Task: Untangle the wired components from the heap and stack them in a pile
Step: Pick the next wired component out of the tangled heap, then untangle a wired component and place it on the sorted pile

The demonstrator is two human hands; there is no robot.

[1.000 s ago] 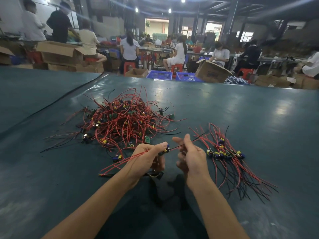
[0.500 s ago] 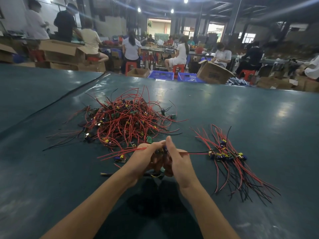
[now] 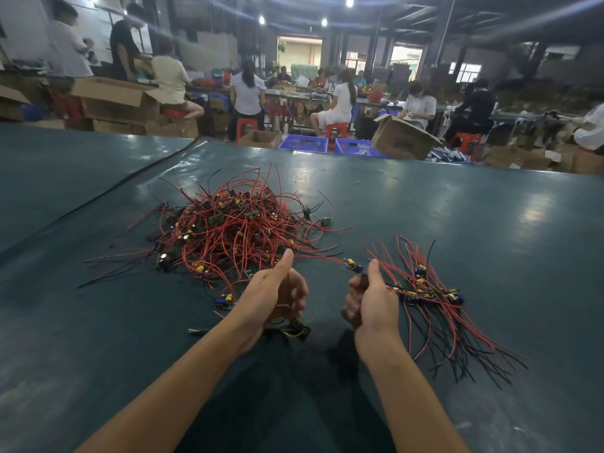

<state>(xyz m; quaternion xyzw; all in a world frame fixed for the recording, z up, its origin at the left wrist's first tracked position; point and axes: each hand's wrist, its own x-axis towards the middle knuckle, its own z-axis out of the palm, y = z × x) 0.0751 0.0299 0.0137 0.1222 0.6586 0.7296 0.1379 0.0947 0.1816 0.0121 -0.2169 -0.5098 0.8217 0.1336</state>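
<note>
A tangled heap (image 3: pixel 235 227) of red and black wired components lies on the dark green table (image 3: pixel 457 223), left of centre. A sorted pile (image 3: pixel 428 295) of the same parts lies to the right, wires fanned toward me. My right hand (image 3: pixel 369 299) pinches one component (image 3: pixel 353 265), yellow and blue, just left of the pile. Its red wire runs left to my left hand (image 3: pixel 277 292), whose thumb presses the wire near the heap's front edge. A small green board (image 3: pixel 299 330) lies under my left hand.
A loose component (image 3: pixel 225 300) sits just left of my left wrist. Beyond the table's far edge, several people sit on red stools among cardboard boxes (image 3: pixel 403 142) and blue crates (image 3: pixel 304 143). A seam (image 3: pixel 130 181) crosses the table at far left.
My hands were together at the component; now they have drawn apart. My right hand has carried the component right toward the sorted pile, its wire sliding through my left hand.
</note>
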